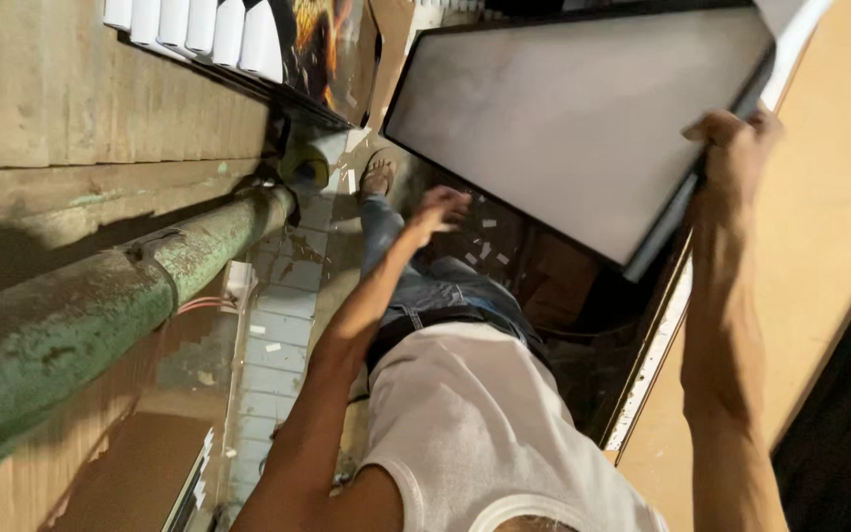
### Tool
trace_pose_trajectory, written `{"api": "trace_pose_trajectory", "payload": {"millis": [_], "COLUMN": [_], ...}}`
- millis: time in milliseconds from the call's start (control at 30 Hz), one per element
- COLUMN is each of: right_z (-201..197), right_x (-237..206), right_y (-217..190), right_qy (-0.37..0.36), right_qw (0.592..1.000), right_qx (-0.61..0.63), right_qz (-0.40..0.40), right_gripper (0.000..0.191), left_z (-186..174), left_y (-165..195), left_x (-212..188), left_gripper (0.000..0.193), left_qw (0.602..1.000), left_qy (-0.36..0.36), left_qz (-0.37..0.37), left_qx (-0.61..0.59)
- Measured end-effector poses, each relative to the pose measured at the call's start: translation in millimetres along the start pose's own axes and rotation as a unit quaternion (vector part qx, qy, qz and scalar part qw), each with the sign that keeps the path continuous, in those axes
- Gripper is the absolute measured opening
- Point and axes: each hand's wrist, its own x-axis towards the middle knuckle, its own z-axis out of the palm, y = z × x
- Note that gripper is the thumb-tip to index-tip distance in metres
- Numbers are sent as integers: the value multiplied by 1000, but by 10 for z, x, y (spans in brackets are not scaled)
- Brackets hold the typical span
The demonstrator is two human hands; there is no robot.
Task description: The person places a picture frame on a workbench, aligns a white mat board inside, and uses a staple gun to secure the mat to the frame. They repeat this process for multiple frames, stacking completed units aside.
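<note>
Up high, the right hand [736,148] is clamped on the lower edge of a big framed panel [583,118], fingers wrapped over its black rim near one corner. That panel is a flat rectangle, pale grey across its face with a thin dark border, and it sits tilted, lifted clear of the ground. Its far corner reaches toward the stacked goods at the top of the view.

The left hand [435,212] holds nothing; its fingers are loosely spread, and it hangs in the air near the panel's lower left edge without touching it, as far as I can tell.

Below the arms are the person's white vest [475,433], a dark belt and blue jeans [425,286], with one sandalled foot [378,175] on the pale tiled floor [283,325]. Small white paper scraps lie scattered over the tiles.

To the left runs a thick green pipe [100,305], worn and blotchy, along a tan wall. Above it stands a row of white boxes [199,30], set edge to edge, and just beside them a dark poster [332,49] with orange, flame-like print. On the right rises a plain tan board [839,197], with a black sheet [849,414] lower down.
</note>
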Motion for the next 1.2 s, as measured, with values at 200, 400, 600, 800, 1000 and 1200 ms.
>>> {"api": "trace_pose_trajectory", "payload": {"millis": [200, 400, 600, 800, 1000, 1200], "right_z": [2151, 3172, 3789, 4153, 4256, 4082], "right_x": [446, 786, 938, 825, 695, 624], "right_y": [-326, -331, -402, -648, -861, -936], "right_qy": [-130, -141, -162, -178, -194, -173], "right_qw": [991, 989, 981, 953, 942, 959], "right_qx": [1, -9, -85, -246, -273, -224], "right_qz": [-10, 41, 55, 7, -10, -31], "right_gripper": [6, 14, 20, 51, 50, 31], "left_z": [-1456, -1748, -1591, -1516, -1113, -911], "left_y": [446, 505, 613, 1189, 1882, 1825], "left_x": [-492, -939, -713, -311, 36, 280], "left_gripper": [33, 30, 27, 38, 85, 81], "left_qw": [952, 922, 939, 900, 793, 814], "left_qy": [288, 362, 327, 349, 301, 240], "left_qz": [5, -136, -74, 111, 360, 382], "left_qx": [-100, -27, -75, 237, 389, 366]}}
